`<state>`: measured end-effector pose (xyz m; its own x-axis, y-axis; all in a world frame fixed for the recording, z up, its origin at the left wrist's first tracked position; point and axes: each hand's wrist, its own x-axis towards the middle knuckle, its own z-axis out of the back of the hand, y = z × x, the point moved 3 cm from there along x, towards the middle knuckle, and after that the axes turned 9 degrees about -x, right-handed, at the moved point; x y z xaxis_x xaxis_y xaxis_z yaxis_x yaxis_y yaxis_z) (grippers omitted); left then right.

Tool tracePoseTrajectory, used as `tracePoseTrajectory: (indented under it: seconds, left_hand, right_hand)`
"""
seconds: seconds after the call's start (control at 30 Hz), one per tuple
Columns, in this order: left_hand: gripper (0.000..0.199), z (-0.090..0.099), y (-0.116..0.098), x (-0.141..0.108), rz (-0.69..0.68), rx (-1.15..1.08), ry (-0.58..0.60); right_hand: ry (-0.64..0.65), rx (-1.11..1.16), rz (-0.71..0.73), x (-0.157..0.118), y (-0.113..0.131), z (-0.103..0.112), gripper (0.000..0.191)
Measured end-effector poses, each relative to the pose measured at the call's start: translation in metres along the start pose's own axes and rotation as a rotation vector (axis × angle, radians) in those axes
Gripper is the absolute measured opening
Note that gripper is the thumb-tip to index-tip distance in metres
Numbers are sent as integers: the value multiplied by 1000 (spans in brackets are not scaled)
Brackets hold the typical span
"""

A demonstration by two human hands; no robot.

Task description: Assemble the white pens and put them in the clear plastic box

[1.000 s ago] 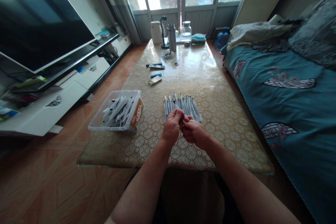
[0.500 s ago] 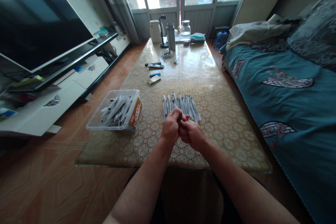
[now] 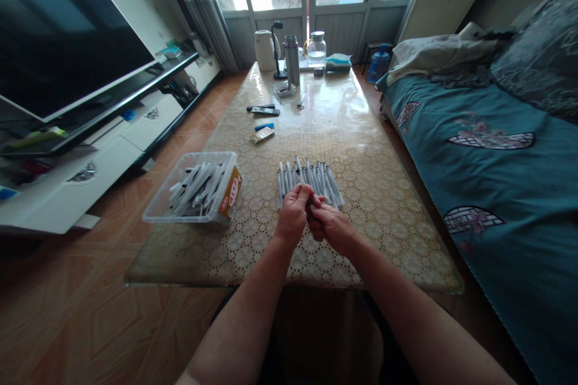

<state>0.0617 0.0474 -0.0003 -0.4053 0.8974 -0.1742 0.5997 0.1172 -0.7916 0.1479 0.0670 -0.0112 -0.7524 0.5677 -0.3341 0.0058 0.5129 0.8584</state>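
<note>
My left hand (image 3: 295, 207) and my right hand (image 3: 332, 222) meet over the near side of the table, fingers closed and pressed together. From the left fingertips a slim translucent pen (image 3: 299, 173) seems to stick out, pointing away from me. What the right fingers grip is hidden between the hands. Just beyond them, a row of whitish pens (image 3: 327, 180) with dark ends lies side by side on the patterned tablecloth. Left of the hands stands a clear plastic box (image 3: 156, 207) with an orange label, filled with loose pen parts (image 3: 201, 186).
Farther up the table (image 3: 253, 246) lie a small card box (image 3: 262, 135), a blue object (image 3: 264, 127) and dark slim items (image 3: 264, 110). A kettle (image 3: 265, 51), a steel flask (image 3: 291, 60) and a glass jug (image 3: 316, 51) stand at the far end. A bed (image 3: 487, 180) flanks the right side.
The view has shifted slightly, so the table and its things sit a little further left. Both hands stay joined in nearly the same pose.
</note>
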Motion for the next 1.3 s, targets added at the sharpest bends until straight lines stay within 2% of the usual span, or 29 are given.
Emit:
tracePoseTrajectory:
  seconds: [0.07, 0.13, 0.23, 0.33, 0.73, 0.87, 1.03, 1.2, 1.3]
  left_hand:
    - [32, -3, -1, -2, -6, 92, 42]
    - [32, -4, 2, -2, -26, 107, 32]
    - [31, -4, 7, 1, -65, 50, -31]
    - [31, -2, 12, 4, -69, 3, -68]
    - [30, 2, 13, 1, -70, -28, -125]
    - [29, 3, 12, 0, -48, -42, -113]
    - [24, 9, 16, 0, 59, -235, -151]
    - [29, 9, 8, -2, -81, -73, -124]
    - [32, 8, 3, -1, -109, 6, -116]
  right_hand:
    - [-19, -82, 69, 0, 2, 6, 34]
    - [-74, -88, 89, 0, 2, 9, 33]
    - [-146, 8, 31, -2, -1, 5, 31]
    - [-150, 41, -24, -2, -4, -2, 33]
    - [-193, -6, -47, -3, -2, -9, 35]
    - [-156, 47, -63, -2, -4, -10, 34]
    - [-71, 128, -55, -1, -8, -13, 30]
    - [-85, 50, -70, -2, -9, -18, 37]
    - [-95, 29, -76, -7, -11, -20, 37]
